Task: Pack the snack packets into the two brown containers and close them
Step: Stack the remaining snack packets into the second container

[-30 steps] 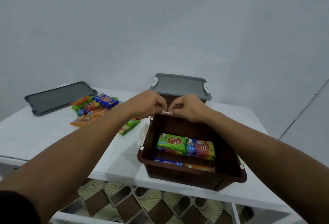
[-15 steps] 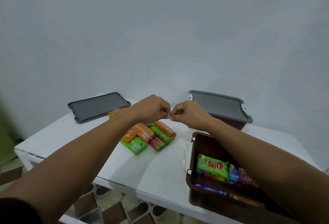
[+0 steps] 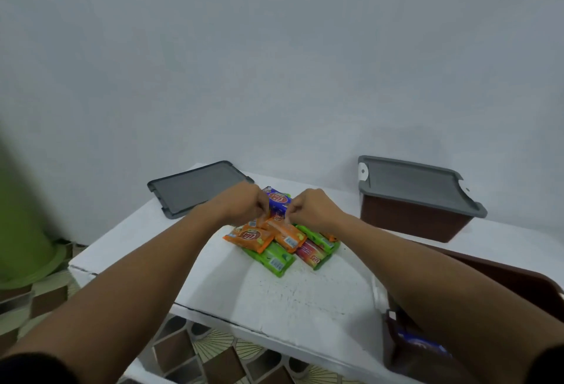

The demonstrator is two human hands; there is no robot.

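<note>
A loose grey lid lies far left on the white table. The left hand and right hand, fingers curled, hover close together over the heaped snack packets — pinching one or not, I can't tell. Further right sits a lidded brown container, then an open brown container at the near edge.

We record a table set against a wall. A loose lid lies on its far left corner. A heap of snack packets lies mid-table, just in front of and to the right of that lid, the packets overlapping. At the far right stands a closed container with a fitted lid on top, well apart from the heap. An open container sits at the near right edge, partly hidden by the right arm, and at least one packet lies in it. The left hand and right hand are side by side over the far part of the heap. We cannot tell whether either grips a packet.
</note>
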